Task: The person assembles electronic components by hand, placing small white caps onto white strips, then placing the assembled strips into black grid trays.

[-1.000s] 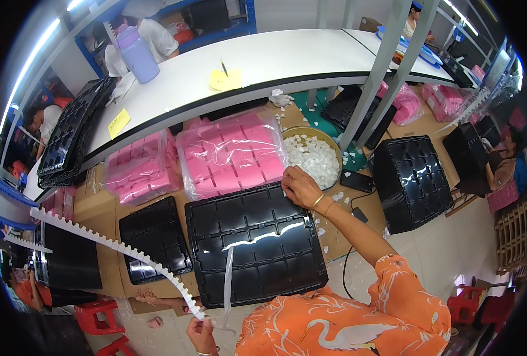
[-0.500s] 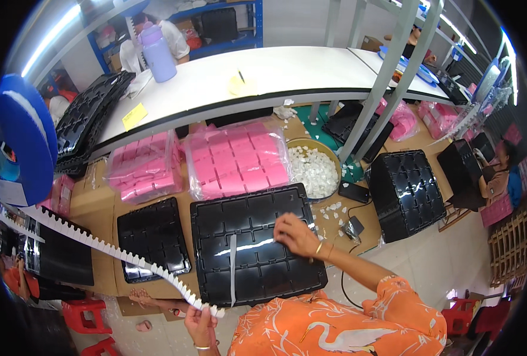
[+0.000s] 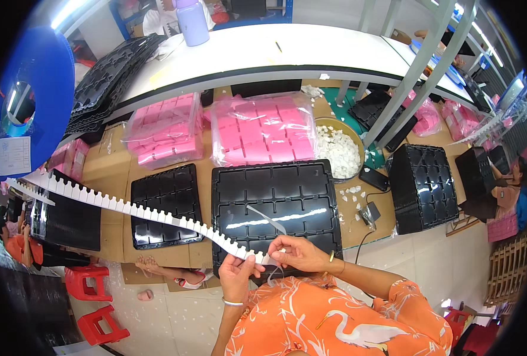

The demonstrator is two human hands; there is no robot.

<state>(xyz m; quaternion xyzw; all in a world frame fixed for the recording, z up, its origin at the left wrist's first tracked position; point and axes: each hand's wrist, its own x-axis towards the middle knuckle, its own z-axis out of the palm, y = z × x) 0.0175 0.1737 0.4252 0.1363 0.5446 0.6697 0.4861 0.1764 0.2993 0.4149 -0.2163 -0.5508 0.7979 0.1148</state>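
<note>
Your right hand point(image 3: 296, 254) came back from the black tray point(image 3: 275, 202), pinching the white strip point(image 3: 127, 207) beside your clamped left hand point(image 3: 237, 274) (tray's six-o'clock edge).

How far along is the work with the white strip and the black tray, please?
Done: nothing shows in the large black compartment tray; its pockets look empty. In hand: both hands hold the end of the white notched strip, left hand beneath, right hand pinching a thin clear film off it. Left: most of the strip runs back to the blue reel, and the bowl of white pieces is full.
</note>
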